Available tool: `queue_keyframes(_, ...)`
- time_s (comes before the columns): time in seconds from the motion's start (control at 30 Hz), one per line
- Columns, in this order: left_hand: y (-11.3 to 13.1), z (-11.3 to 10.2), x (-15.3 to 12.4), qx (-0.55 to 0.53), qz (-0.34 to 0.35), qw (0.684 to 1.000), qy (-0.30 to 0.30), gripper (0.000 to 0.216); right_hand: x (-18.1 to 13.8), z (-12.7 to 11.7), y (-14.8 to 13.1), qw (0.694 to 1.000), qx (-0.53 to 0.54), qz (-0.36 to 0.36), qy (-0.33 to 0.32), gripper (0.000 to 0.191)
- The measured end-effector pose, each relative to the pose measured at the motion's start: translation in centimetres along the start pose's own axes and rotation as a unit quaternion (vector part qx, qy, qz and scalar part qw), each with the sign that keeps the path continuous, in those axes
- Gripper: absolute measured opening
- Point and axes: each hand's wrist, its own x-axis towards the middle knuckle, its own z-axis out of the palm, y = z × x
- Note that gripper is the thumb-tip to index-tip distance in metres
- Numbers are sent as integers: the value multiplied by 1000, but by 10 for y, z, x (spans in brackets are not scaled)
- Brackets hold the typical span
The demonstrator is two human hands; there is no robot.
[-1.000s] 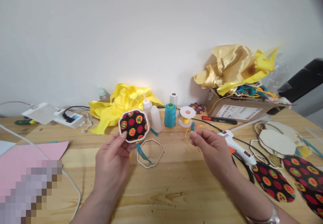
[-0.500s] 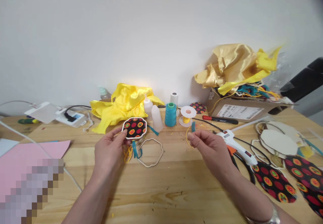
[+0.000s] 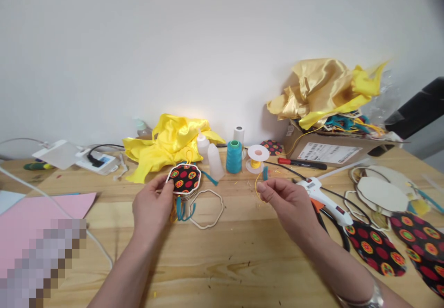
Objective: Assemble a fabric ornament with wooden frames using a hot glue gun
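My left hand [image 3: 154, 201] pinches the left edge of a scallop-edged ornament [image 3: 184, 178], dark patterned fabric inside a pale rim. A yellow loop shows at its top, with a teal tassel [image 3: 180, 210] and yellow threads below. Beside it on the table lies a thin scalloped wooden frame [image 3: 222, 212]. The fingers of my right hand [image 3: 286, 201] are closed on a thin yellow cord [image 3: 257, 190], whose curve shows at the fingertips. A small teal piece [image 3: 265, 173] is just above them. Behind stands a white spool [image 3: 258, 153] wound with yellow cord.
A white glue gun [image 3: 326, 201] with its cable lies by my right forearm. Teal thread [image 3: 234, 157] and a squeeze bottle [image 3: 215, 162] stand at the back. Yellow satin [image 3: 166, 141] is heaped left; a cardboard box [image 3: 312, 148] stands right. Fabric pieces [image 3: 378, 248] lie at right.
My left hand has shifted the ornament slightly and tilted it; its yellow top loop now shows more clearly and the teal tassel hangs further left. My right hand has barely moved.
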Motion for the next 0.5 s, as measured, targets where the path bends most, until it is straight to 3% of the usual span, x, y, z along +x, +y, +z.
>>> queue_keyframes(0.37,7,2,-1,149,41,988,9,43,-1,2,0,1000,-17,-10,4,30)
queue_keyframes(0.5,15,3,-7,202,77,976,17,63,-2,2,2,998,-60,-34,-12,29)
